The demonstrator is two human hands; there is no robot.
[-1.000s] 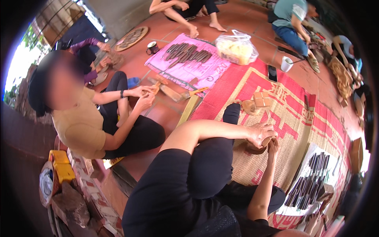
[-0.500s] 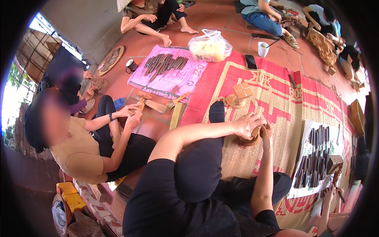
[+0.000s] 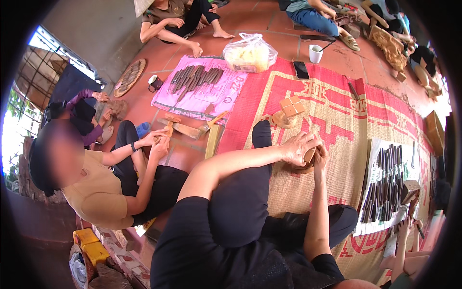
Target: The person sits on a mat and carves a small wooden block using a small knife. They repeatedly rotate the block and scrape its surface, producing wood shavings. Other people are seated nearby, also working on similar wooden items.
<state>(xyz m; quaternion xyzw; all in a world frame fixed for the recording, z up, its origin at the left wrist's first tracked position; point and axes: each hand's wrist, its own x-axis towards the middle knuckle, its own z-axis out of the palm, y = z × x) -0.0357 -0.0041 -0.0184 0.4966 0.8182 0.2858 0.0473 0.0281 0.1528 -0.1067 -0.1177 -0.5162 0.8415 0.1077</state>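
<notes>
A small brown wooden piece (image 3: pixel 309 154) is gripped between my two hands above the patterned mat. My left hand (image 3: pixel 295 149) bends over its top and near side, with the fingers curled. From the right, my right hand (image 3: pixel 321 157) closes on the piece's edge, its fingertips close to the left ones. Below them a rounded brown wooden base (image 3: pixel 304 169) shows; whether it joins the held piece is hidden. Just beyond my hands stands a wooden carving with a square, cross-marked block (image 3: pixel 292 106) above a round foot (image 3: pixel 284 120).
Dark-handled tools lie on a pink sack (image 3: pixel 192 79) and on a white sheet (image 3: pixel 375 192) at right. A plastic bag (image 3: pixel 250 54), white cup (image 3: pixel 315 54) and phone (image 3: pixel 301 70) sit farther off. A co-worker (image 3: pixel 103 192) at left holds a wooden piece; others sit around.
The whole view has shifted slightly. My hands have turned a little on the wooden piece, with the right hand's fingers higher along its edge. At left, a co-worker's purple sleeve shows more.
</notes>
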